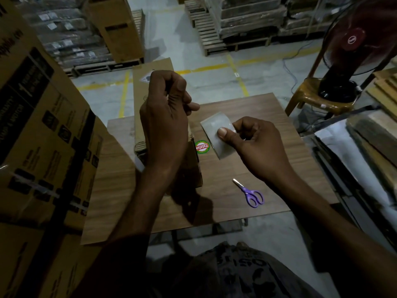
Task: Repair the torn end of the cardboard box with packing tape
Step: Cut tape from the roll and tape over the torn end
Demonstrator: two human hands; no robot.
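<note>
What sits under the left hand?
The cardboard box, lying on the wooden table. The left hand and its wrist cover the box's near end, so the tear cannot be seen.

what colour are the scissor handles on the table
Purple; the scissors show best in the head view, lying on the table.

The person's left hand [165, 117] and right hand [255, 145] are bare, and both forearms are bare as far as the view shows. The right thumb has a short, trimmed nail. Low in the view is a grey cloth garment [236, 269] with dark printed letters; which kind of garment, I cannot tell.
</note>
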